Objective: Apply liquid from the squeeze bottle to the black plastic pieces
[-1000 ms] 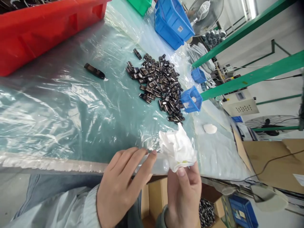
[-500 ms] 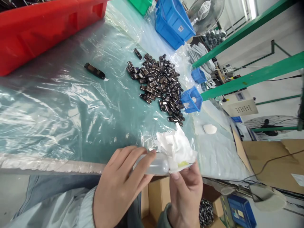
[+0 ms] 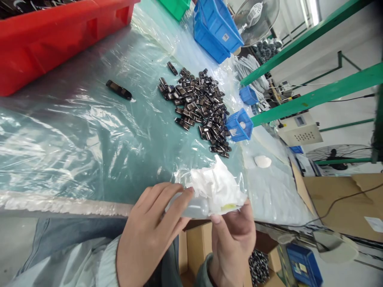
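My left hand is closed around a translucent plastic bottle, which lies on its side at the table's front edge. A crumpled white tissue is in my right hand, with the thumb in front and the fingers behind. The bottle's right end meets the tissue; its tip is hidden there. A yellow-green patch shows low on the tissue. Beyond my hands lies a heap of small dark, shiny pieces. One longer dark piece with a white tip lies apart to the left.
A red bin stands at the far left. Blue bins and a small blue basket stand beyond the heap, near green posts. A white oval piece lies on the right. Below the edge is an open carton.
The tissue has shifted slightly left against the bottle's end. Both hands keep their hold, and the heap is unchanged. The whole view has moved a little.
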Demonstrator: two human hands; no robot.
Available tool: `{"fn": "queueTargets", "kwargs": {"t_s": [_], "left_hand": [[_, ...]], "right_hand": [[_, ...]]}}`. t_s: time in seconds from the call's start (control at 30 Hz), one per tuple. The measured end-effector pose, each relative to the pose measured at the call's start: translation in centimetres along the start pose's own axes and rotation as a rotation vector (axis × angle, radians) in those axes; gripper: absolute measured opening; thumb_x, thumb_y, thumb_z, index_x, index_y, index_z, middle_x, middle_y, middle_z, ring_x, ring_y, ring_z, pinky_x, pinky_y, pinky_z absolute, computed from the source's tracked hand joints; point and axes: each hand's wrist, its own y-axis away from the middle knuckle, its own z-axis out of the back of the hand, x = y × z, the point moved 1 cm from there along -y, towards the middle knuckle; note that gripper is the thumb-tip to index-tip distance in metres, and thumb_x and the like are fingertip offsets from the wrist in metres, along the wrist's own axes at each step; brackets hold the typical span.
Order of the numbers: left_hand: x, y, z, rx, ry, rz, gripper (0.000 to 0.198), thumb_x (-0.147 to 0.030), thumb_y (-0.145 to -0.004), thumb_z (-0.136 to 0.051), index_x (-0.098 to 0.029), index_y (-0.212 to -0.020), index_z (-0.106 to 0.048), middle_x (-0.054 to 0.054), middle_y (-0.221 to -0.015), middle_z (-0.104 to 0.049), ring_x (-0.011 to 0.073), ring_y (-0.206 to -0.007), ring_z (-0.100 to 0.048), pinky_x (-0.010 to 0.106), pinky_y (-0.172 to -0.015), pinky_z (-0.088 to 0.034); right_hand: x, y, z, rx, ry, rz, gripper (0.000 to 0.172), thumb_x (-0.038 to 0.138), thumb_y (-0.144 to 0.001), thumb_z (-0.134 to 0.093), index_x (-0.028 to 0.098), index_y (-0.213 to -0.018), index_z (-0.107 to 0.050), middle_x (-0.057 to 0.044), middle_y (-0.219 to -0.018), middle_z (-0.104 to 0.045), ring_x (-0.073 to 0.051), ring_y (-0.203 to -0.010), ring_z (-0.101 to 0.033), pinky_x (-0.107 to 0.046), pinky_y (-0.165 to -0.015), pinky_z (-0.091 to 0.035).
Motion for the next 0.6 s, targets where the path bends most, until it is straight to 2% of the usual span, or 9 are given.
{"fn": "queueTargets", "kwargs": {"t_s": [0.1,0.2,0.33,0.43,0.5,0.6], "left_hand": [[0.1,0.5,-0.2,-0.058,-0.057,-0.015,0.030,-0.001,-0.086,-0.056,-0.005,-0.115,-0.054,0.012,-0.107,-0.057,0.0235,-0.101,-0.050,0.035,-0.086,-0.038],[0.2,0.7,-0.3,-0.093,-0.077,-0.024,0.029,-0.002,-0.086,-0.055,-0.005,-0.115,-0.054,0.013,-0.108,-0.056,0.0240,-0.102,-0.051,0.035,-0.087,-0.039],[0.1,0.2,-0.2,-0.060,-0.042,0.024,0.026,-0.002,-0.087,-0.052,-0.007,-0.113,-0.055,0.011,-0.106,-0.057,0.0214,-0.099,-0.051,0.033,-0.087,-0.039],[0.0,-0.1,-0.2,-0.067,-0.044,0.064,0.021,-0.010,-0.089,-0.053,-0.010,-0.110,-0.056,0.009,-0.106,-0.059,0.0194,-0.098,-0.053,0.030,-0.085,-0.040],[0.1,-0.1,-0.2,-0.063,-0.033,0.097,0.022,-0.020,-0.091,-0.055,-0.013,-0.111,-0.056,0.008,-0.105,-0.061,0.0183,-0.095,-0.056,0.028,-0.080,-0.043],[0.2,-0.1,0.0,-0.025,0.026,0.161,0.026,-0.032,-0.090,-0.057,-0.019,-0.113,-0.055,0.004,-0.102,-0.065,0.0173,-0.091,-0.060,0.027,-0.074,-0.047]], "right_hand": [[-0.1,0.4,-0.7,-0.047,-0.015,0.015,0.031,0.015,-0.084,-0.071,0.027,-0.107,-0.055,0.001,-0.089,-0.058,-0.011,-0.082,-0.061,-0.018,-0.075,-0.053],[-0.1,0.6,-1.2,-0.083,0.037,0.046,0.026,0.015,-0.087,-0.067,0.026,-0.109,-0.056,0.000,-0.093,-0.061,-0.010,-0.086,-0.061,-0.016,-0.077,-0.052],[-0.2,0.5,-1.1,-0.092,0.079,0.090,0.034,0.014,-0.089,-0.063,0.028,-0.118,-0.052,-0.003,-0.108,-0.064,-0.011,-0.094,-0.064,-0.016,-0.080,-0.052],[-0.5,0.2,-0.9,-0.056,0.045,0.103,0.040,0.013,-0.087,-0.066,0.029,-0.120,-0.050,-0.001,-0.105,-0.066,-0.010,-0.090,-0.065,-0.017,-0.078,-0.053],[-0.5,-0.3,-0.4,-0.070,0.037,0.111,0.041,0.014,-0.084,-0.069,0.028,-0.118,-0.052,-0.002,-0.104,-0.067,-0.011,-0.090,-0.065,-0.018,-0.079,-0.053],[-0.2,-2.4,1.7,-0.203,0.065,0.134,0.040,0.015,-0.080,-0.073,0.024,-0.114,-0.054,-0.004,-0.104,-0.068,-0.015,-0.095,-0.065,-0.022,-0.080,-0.053]]}}
